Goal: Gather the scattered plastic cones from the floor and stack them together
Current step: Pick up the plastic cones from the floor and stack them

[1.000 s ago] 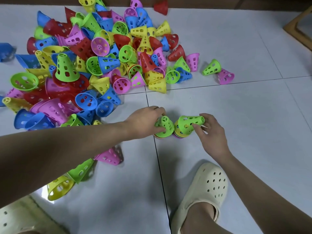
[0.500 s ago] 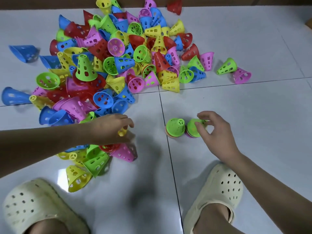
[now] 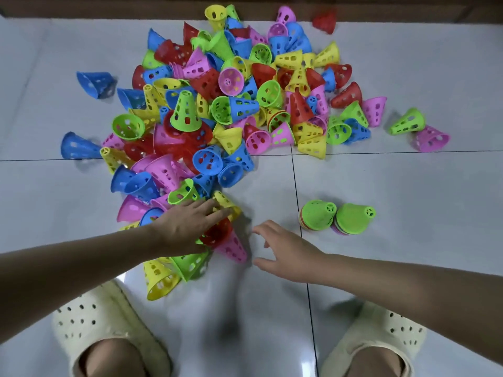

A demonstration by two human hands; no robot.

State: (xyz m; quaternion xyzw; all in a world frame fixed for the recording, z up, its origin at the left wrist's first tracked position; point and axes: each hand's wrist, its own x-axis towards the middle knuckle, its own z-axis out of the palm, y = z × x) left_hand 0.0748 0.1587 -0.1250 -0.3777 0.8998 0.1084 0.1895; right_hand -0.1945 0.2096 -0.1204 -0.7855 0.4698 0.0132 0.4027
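Observation:
A big heap of perforated plastic cones (image 3: 234,104) in blue, red, pink, yellow and green covers the white tiled floor ahead. Two short stacks stand to the right, each topped by a green cone: the left stack (image 3: 317,214) and the right stack (image 3: 353,219). My left hand (image 3: 187,227) lies flat on the heap's near edge, fingers spread over a yellow cone (image 3: 227,202) and a red cone (image 3: 217,232). My right hand (image 3: 283,248) hovers open just right of a pink cone (image 3: 234,248), holding nothing.
Loose cones lie apart from the heap: a green one (image 3: 408,122) and a pink one (image 3: 431,138) at right, blue ones (image 3: 96,83) at left. My feet in cream clogs (image 3: 106,330) (image 3: 373,338) frame the bottom. A dark wall base runs along the top.
My right hand left the green-topped stacks and swung left toward the near cones. My left hand pushed a little further right over the yellow and red cones. The view shifted back.

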